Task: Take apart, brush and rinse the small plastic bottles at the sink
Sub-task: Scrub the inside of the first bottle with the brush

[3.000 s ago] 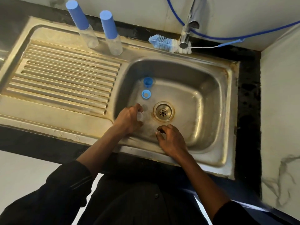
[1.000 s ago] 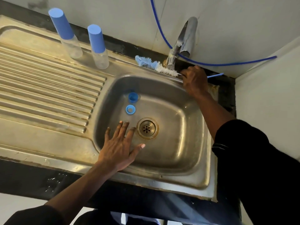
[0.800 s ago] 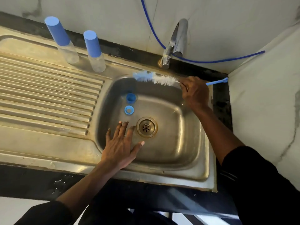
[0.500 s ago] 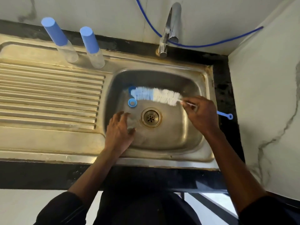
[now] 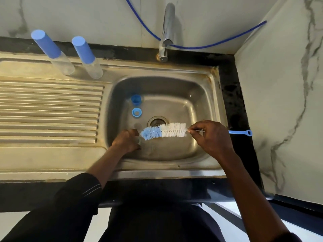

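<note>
My left hand (image 5: 126, 140) is closed around a small clear plastic bottle (image 5: 139, 140) low in the sink basin (image 5: 197, 109); only the bottle's open mouth shows past my fingers. My right hand (image 5: 209, 137) pinches the wire stem of a bottle brush (image 5: 164, 131) with white and blue bristles. The brush lies level, its blue tip right at the bottle's mouth. Two small blue parts rest on the basin floor: a cap (image 5: 136, 99) and a ring-shaped piece (image 5: 136, 112). Two capped clear bottles (image 5: 52, 53) (image 5: 87, 58) stand at the back of the drainboard.
The tap (image 5: 167, 32) rises behind the basin, with no water running. A blue hose (image 5: 201, 47) runs along the wall. The drain (image 5: 157, 121) sits behind the brush. The ribbed drainboard (image 5: 49, 109) is on the left, a marble wall (image 5: 279, 102) on the right.
My right hand took the brush from the ledge by the tap and brought it down into the basin. My left hand went from flat on the basin floor to closed around the clear bottle.
</note>
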